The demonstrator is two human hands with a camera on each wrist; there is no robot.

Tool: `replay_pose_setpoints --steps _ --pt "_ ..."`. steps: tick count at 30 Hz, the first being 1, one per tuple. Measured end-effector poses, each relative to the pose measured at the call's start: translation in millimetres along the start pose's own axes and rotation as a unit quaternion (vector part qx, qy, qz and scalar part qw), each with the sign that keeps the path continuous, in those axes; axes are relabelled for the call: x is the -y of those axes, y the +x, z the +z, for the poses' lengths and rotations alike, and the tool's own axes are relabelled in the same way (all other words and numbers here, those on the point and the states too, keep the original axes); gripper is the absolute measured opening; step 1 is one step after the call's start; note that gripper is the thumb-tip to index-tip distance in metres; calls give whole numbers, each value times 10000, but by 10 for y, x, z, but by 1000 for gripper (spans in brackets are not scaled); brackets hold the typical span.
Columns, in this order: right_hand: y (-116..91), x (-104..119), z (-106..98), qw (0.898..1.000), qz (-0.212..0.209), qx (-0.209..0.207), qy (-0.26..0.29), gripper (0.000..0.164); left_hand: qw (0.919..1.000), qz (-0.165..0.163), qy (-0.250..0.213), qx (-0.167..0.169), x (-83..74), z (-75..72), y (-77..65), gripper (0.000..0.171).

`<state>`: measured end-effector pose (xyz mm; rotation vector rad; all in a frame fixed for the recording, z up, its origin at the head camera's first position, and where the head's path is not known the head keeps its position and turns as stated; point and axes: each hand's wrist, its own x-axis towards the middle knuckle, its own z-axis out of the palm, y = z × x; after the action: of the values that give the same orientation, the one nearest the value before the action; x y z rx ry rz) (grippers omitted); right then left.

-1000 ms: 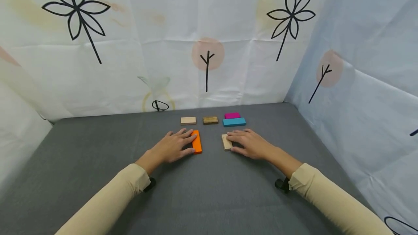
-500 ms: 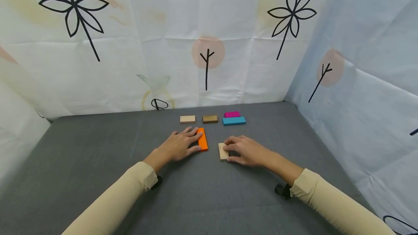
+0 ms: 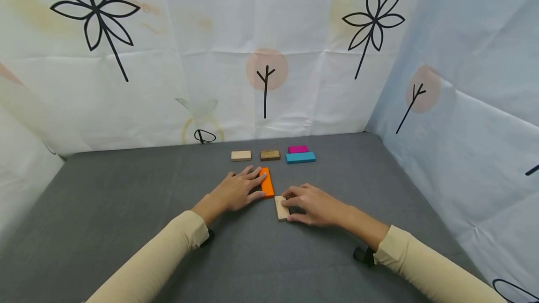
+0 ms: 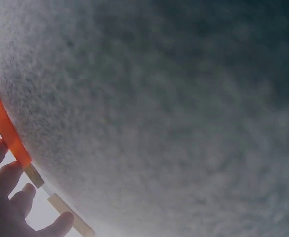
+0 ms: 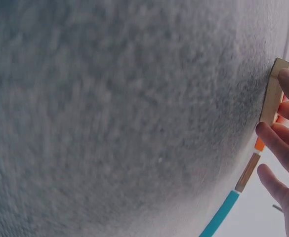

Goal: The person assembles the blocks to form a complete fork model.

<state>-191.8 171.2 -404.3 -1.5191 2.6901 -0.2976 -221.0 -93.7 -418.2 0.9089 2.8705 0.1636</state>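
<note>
In the head view, my left hand (image 3: 236, 190) rests against an orange block (image 3: 267, 183), index fingertip on top and thumb at its left edge. The left hand's other fingers are spread, fairly straight. My right hand (image 3: 316, 205) holds a pale wooden block (image 3: 281, 208) between thumb and curled fingers. The pale block lies just nearer and right of the orange one, their corners close together. In the right wrist view, the right thumb lies at the near end of the pale block (image 5: 272, 94). Part of the orange block shows behind it.
A row stands near the back edge of the grey cloth-covered table (image 3: 236, 261): another pale block (image 3: 241, 155), a brown wood-grain block (image 3: 270, 155), and a blue block (image 3: 301, 158) before a magenta block (image 3: 298, 149). Printed fabric walls (image 3: 219, 88) rise behind and at the sides.
My left hand has slid the orange block to the right. My right hand has drawn the pale block nearer and to the left, so the two blocks are closer together.
</note>
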Motion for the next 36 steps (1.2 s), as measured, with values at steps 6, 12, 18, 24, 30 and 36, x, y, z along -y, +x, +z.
replay_pose_setpoints --steps 6,12,18,24,30,36 --pt "13 79 -4 9997 -118 141 -153 41 10000 78 20 1 -42 4 1 62" --pt "26 142 0 9989 -306 96 -354 41 10000 89 -37 20 -78 -4 -6 62" --pt "21 152 29 9980 -433 -46 -449 40 9998 195 -38 -45 -81 24 -4 63" --pt "22 174 42 9963 -602 -142 -603 40 9994 332 -43 -69 -116 15 -17 63" --pt "34 191 39 9945 -684 -248 -749 39 9994 347 -31 -57 -127 25 -18 64" --pt "54 182 53 9935 -705 -375 -809 34 9993 377 -48 6 -136 28 -22 64"
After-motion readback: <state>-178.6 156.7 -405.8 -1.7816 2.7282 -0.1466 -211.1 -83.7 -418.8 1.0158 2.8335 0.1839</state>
